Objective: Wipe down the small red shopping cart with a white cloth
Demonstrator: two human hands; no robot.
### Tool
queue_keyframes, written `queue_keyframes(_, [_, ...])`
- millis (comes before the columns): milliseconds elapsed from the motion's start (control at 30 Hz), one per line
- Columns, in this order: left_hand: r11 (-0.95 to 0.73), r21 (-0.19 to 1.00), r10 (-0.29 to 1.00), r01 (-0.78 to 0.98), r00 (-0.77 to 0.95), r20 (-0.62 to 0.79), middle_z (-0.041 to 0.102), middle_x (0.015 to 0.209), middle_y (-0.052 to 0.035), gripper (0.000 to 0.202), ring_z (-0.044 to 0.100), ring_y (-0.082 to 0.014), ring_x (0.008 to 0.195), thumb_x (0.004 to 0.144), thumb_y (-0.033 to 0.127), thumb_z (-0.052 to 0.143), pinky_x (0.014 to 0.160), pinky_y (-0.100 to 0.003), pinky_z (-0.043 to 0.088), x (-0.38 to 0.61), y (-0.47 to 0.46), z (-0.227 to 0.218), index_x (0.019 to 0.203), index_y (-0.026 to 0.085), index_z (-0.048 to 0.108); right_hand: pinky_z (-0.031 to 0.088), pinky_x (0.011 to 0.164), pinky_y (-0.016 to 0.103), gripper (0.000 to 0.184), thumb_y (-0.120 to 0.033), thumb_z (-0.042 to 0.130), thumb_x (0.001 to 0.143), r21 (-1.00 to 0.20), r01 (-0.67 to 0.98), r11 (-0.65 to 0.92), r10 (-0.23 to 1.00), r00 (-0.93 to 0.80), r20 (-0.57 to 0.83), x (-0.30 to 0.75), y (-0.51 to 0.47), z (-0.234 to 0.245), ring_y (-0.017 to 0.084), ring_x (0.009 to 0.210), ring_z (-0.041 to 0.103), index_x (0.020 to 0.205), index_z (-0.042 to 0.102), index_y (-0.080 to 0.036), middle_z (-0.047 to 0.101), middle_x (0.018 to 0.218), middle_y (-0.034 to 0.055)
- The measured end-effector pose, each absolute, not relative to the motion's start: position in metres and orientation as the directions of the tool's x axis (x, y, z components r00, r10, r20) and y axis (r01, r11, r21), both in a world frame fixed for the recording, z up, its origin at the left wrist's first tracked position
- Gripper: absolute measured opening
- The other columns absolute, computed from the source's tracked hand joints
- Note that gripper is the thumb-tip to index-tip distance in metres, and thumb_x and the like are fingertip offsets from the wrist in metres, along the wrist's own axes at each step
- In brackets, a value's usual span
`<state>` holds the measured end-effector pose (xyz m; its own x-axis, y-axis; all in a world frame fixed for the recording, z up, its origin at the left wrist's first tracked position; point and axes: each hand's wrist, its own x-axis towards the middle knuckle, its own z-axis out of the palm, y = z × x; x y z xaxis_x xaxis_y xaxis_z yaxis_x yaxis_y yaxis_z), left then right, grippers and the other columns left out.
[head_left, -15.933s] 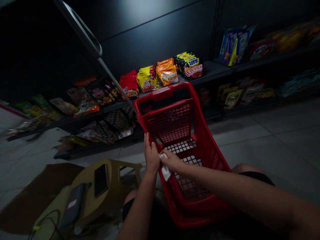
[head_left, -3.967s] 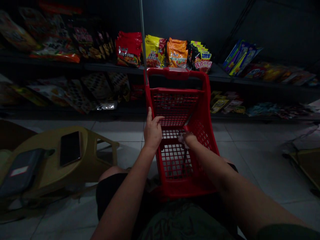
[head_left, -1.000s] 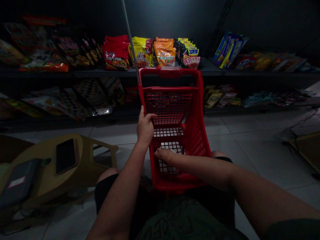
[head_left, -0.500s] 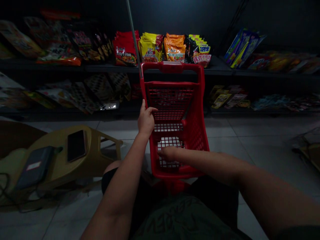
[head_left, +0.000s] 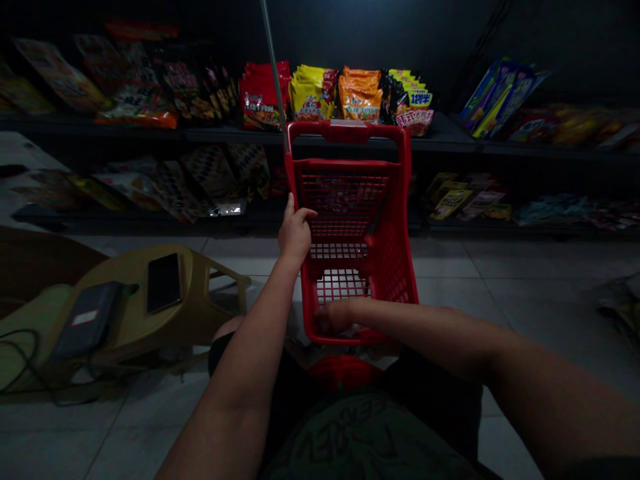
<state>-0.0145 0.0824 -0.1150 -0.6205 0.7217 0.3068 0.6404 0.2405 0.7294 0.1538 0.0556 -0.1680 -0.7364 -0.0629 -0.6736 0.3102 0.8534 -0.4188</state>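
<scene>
A red plastic shopping basket [head_left: 347,131] with mesh walls stands tilted before my lap, its long metal pull handle [head_left: 274,67] rising past the far left corner. My left hand [head_left: 296,233] grips the basket's left wall about midway along, with the thumb raised and fingers spread. My right hand [head_left: 334,317] lies curled inside the near end, just above the front rim. Its fingers hide whatever is beneath them. No white cloth shows in this view.
Low black shelves ahead carry packets of instant noodles [head_left: 313,93] and other snacks. To my left stands a tan plastic stool [head_left: 200,300] holding a black phone [head_left: 164,283] and a grey pouch [head_left: 87,320]. A dark cable [head_left: 20,360] lies nearby, on pale floor tiles [head_left: 450,267].
The basket has drawn closer to my lap, its near end lower in view. My right hand has slid toward the near rim, and my left hand has moved with the basket.
</scene>
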Motion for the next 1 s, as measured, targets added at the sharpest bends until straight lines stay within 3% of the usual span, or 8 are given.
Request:
queue_keyframes(167, [0.256, 0.712, 0.717, 0.654, -0.622, 0.314, 0.021, 0.164, 0.0055, 0.032, 0.044, -0.0216, 0.141, 0.087, 0.01, 0.046, 0.111, -0.036, 0.044, -0.018, 0.081, -0.114, 0.095, 0.025, 0.073, 0.051, 0.072, 0.027, 0.041, -0.026, 0.057, 0.088, -0.464, 0.316, 0.827, -0.061, -0.771, -0.634, 0.181, 0.06, -0.133, 0.021, 0.092, 0.069, 0.129, 0.058, -0.02, 0.072, 0.111, 0.0092])
queue_keyframes(300, [0.268, 0.706, 0.721, 0.655, -0.623, 0.304, 0.022, 0.164, 0.0074, 0.032, 0.045, -0.0208, 0.14, 0.085, 0.009, 0.048, 0.111, -0.035, 0.043, -0.02, 0.081, -0.112, 0.092, 0.026, 0.074, 0.049, 0.077, 0.026, 0.04, -0.019, 0.062, 0.084, -0.447, 0.265, 0.854, -0.126, -0.729, -0.673, 0.228, 0.089, -0.099, 0.019, 0.095, 0.068, 0.123, 0.066, -0.027, 0.072, 0.112, 0.004])
queue_keyframes(433, [0.262, 0.706, 0.736, 0.658, -0.61, 0.296, 0.02, 0.164, 0.0101, 0.033, 0.049, -0.0207, 0.137, 0.084, 0.008, 0.048, 0.111, -0.034, 0.043, -0.02, 0.081, -0.112, 0.089, 0.027, 0.075, 0.047, 0.084, 0.033, 0.033, -0.008, 0.066, 0.076, -0.166, 0.234, 0.958, 0.046, -0.695, -0.717, 0.246, 0.123, -0.074, 0.022, 0.09, 0.067, 0.103, 0.075, -0.025, 0.074, 0.099, 0.0069])
queue_keyframes(533, [0.268, 0.7, 0.746, 0.662, -0.603, 0.284, 0.017, 0.164, 0.0104, 0.032, 0.049, -0.0226, 0.137, 0.084, 0.01, 0.048, 0.111, -0.036, 0.043, -0.02, 0.082, -0.112, 0.088, 0.027, 0.075, 0.036, 0.101, 0.048, 0.023, -0.006, 0.057, 0.082, 0.052, 0.319, 0.946, 0.303, -0.818, -0.488, 0.237, 0.154, -0.062, 0.032, 0.109, 0.058, 0.09, 0.075, -0.017, 0.072, 0.098, 0.0165])
queue_keyframes(633, [0.272, 0.693, 0.749, 0.668, -0.599, 0.284, 0.017, 0.165, 0.0077, 0.031, 0.049, -0.0234, 0.137, 0.086, 0.012, 0.048, 0.112, -0.037, 0.043, -0.019, 0.082, -0.112, 0.089, 0.026, 0.075, 0.03, 0.106, 0.052, 0.021, -0.01, 0.054, 0.086, 0.229, 0.41, 0.883, 0.461, -0.849, -0.259, 0.229, 0.176, -0.06, 0.033, 0.107, 0.057, 0.089, 0.074, -0.015, 0.072, 0.093, 0.0175])
queue_keyframes(733, [0.275, 0.687, 0.743, 0.672, -0.602, 0.292, 0.018, 0.165, 0.0062, 0.032, 0.047, -0.0231, 0.139, 0.087, 0.011, 0.047, 0.112, -0.038, 0.042, -0.018, 0.083, -0.111, 0.091, 0.026, 0.075, 0.035, 0.102, 0.05, 0.023, -0.013, 0.052, 0.089, 0.224, 0.369, 0.902, 0.426, -0.845, -0.323, 0.238, 0.162, -0.074, 0.03, 0.098, 0.063, 0.095, 0.074, -0.015, 0.073, 0.095, 0.0175])
queue_keyframes(900, [0.286, 0.685, 0.735, 0.67, -0.612, 0.292, 0.02, 0.165, 0.0063, 0.032, 0.046, -0.0229, 0.139, 0.086, 0.011, 0.047, 0.112, -0.038, 0.043, -0.017, 0.086, -0.111, 0.092, 0.026, 0.074, 0.048, 0.086, 0.043, 0.015, -0.013, 0.065, 0.08, 0.066, 0.18, 0.981, 0.182, -0.766, -0.616, 0.257, 0.096, -0.109, 0.029, 0.093, 0.068, 0.089, 0.075, -0.02, 0.074, 0.097, 0.0146])
queue_keyframes(1000, [0.295, 0.676, 0.742, 0.675, -0.608, 0.283, 0.019, 0.164, 0.0087, 0.031, 0.05, -0.0226, 0.136, 0.086, 0.011, 0.048, 0.109, -0.037, 0.045, -0.016, 0.086, -0.112, 0.087, 0.027, 0.074, 0.049, 0.083, 0.038, 0.015, -0.011, 0.066, 0.078, 0.091, 0.203, 0.975, 0.214, -0.752, -0.623, 0.247, 0.103, -0.109, 0.025, 0.091, 0.068, 0.087, 0.075, -0.021, 0.075, 0.095, 0.0111])
